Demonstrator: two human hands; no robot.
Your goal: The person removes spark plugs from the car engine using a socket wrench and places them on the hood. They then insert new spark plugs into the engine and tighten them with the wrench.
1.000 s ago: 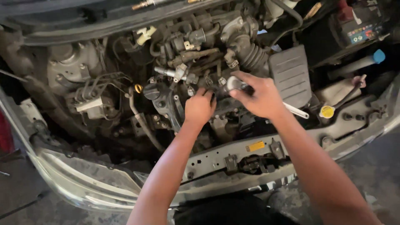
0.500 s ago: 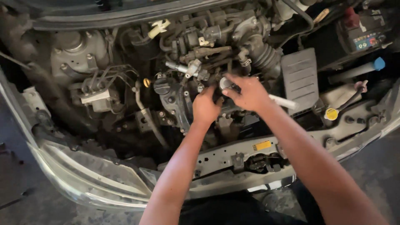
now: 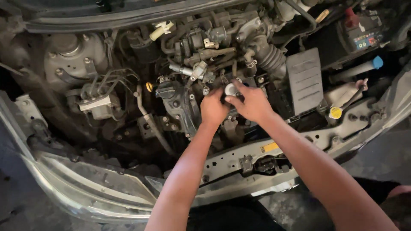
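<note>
Both my hands meet mid engine bay: left hand (image 3: 212, 109) clenched low to steady the work, right hand (image 3: 250, 102) pinching the small silver part (image 3: 230, 89) upright.

Yellow cap (image 3: 335, 113), corrugated hose (image 3: 271, 57)

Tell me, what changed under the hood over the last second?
The long silver tool seen earlier at the right hand no longer shows; its fingers now pinch a small pale round part. The left hand stayed pressed on the engine beside it.
</note>
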